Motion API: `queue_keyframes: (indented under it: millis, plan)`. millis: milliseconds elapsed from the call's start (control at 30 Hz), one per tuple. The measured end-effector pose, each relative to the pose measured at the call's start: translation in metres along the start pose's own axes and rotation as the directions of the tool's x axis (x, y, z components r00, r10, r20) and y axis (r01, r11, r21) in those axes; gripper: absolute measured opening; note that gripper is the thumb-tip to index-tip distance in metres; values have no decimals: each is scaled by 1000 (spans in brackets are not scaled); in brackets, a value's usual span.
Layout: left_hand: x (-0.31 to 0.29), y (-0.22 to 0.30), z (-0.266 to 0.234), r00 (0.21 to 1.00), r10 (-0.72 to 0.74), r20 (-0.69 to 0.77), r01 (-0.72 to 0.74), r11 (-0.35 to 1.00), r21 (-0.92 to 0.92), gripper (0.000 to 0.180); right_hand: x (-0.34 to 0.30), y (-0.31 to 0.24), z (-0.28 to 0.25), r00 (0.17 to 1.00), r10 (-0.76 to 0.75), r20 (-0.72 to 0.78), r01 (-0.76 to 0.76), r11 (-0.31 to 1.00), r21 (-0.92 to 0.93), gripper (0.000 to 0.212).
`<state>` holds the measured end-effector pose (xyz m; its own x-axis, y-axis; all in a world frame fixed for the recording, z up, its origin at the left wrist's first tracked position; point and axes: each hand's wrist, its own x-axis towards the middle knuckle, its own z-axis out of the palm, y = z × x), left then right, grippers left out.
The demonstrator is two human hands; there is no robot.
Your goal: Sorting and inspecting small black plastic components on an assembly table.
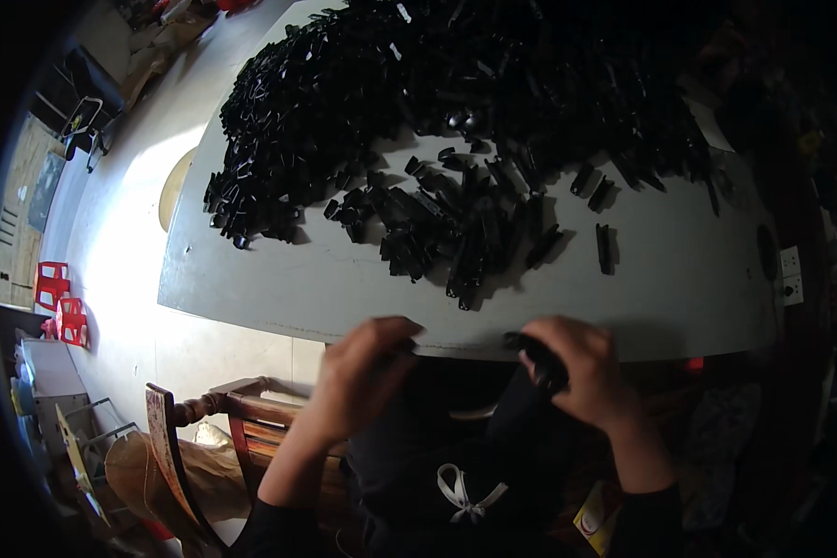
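Note:
Just off the near edge of the grey-white table (279, 279), both hands hang above my lap. My right hand (581, 367) is closed around a glossy black curved plastic piece (544, 365), whose end sticks out past the thumb and fingers. Opposite it, my left hand (363, 372) has its fingers curled together. Something dark shows at those fingertips, too shadowed to name. A loose cluster of narrow black plastic pieces (428, 223) lies on the table beyond my hands. One single black piece (605, 249) stands apart on the right.
A large heap of similar black pieces (288, 121) covers the far part of the table. To the left are a wooden chair (167, 446) with brown cloth and red stools (71, 321) on the floor. A wall socket (790, 274) is at the right.

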<state>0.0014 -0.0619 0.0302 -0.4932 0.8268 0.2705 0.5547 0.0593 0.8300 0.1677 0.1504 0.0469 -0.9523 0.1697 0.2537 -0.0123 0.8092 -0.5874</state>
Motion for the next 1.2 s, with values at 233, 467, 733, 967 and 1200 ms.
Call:
queue_keyframes:
  millis: [233,467,733,967,1200]
  plan:
    - [-1,18,24,996,50,72,-36,982,-183,48,-8,-21,9,997,-73,-10,74,981,177,31]
    - [-1,25,20,981,135,142,-111,980,-164,61,-9,-24,6,995,-98,26,92,980,175,31]
    - [-13,28,36,980,35,194,89,799,-595,54,-12,-32,17,958,-276,82,242,927,287,25]
    - [-12,30,53,956,152,251,91,660,-745,68,-25,-58,50,998,-43,-37,57,787,614,4]
    - [1,-5,45,991,114,-63,-124,976,-178,18,-24,-11,39,991,-87,107,58,968,245,26]
